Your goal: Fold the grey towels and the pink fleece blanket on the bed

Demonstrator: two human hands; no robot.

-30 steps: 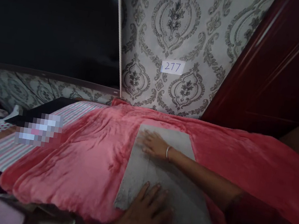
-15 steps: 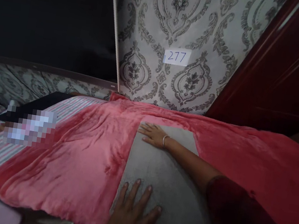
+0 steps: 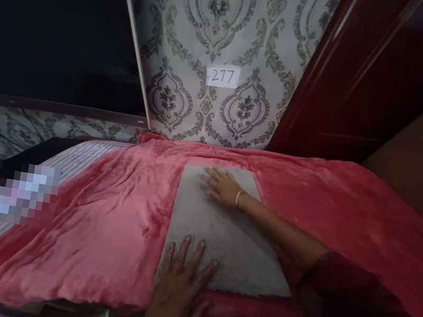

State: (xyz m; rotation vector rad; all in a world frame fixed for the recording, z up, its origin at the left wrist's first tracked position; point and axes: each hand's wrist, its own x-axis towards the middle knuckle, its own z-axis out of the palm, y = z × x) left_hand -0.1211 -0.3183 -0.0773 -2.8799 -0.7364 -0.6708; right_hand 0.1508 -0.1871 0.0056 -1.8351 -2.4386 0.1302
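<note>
Resting palm down with the left hand (image 3: 181, 287) on the near end of the grey cloth (image 3: 216, 229), fingers spread wide, gripping nothing. Resting too, farther out, with the right hand (image 3: 226, 187) on the far end, palm down, fingers apart and a bit blurry, gripping nothing either. Look for the cloth under both hands, spread flat on the pink blanket (image 3: 112, 228). To smooth well, probably best to hold softly with the left hand and slide the right one slowly, in one long stroke. Better not to push too hard, for fear of dragging the blanket and making bumps. Keep the bracelet (image 3: 237, 199), just behind the right hand, from catching on the fuzz. Remember the cloth corner to the right of the left hand, with no fingers on it.
</note>
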